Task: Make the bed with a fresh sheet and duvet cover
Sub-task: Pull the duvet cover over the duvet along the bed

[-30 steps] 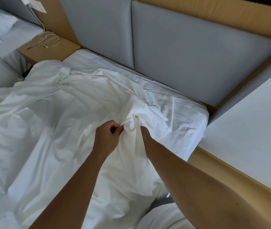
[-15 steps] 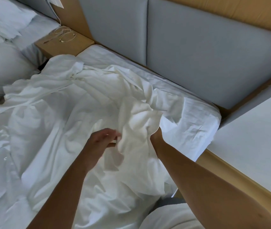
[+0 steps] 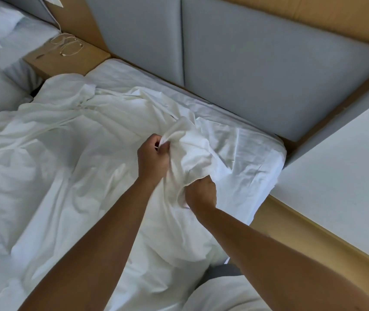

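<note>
Cloth (image 3: 185, 151) bunched | left fingers (image 3: 156, 144) pinch top | right hand (image 3: 201, 191) grips below

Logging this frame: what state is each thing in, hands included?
Crumpled white cloth bedding: bunched on the bed, not spread, one fold lifted.
Left hand: pinches the fold's top.
Right hand: grips the fold lower down.
White sheet over the mattress: laid on, wrinkled.
Thin pale cable: loosely coiled on the wooden bedside stand.
</note>
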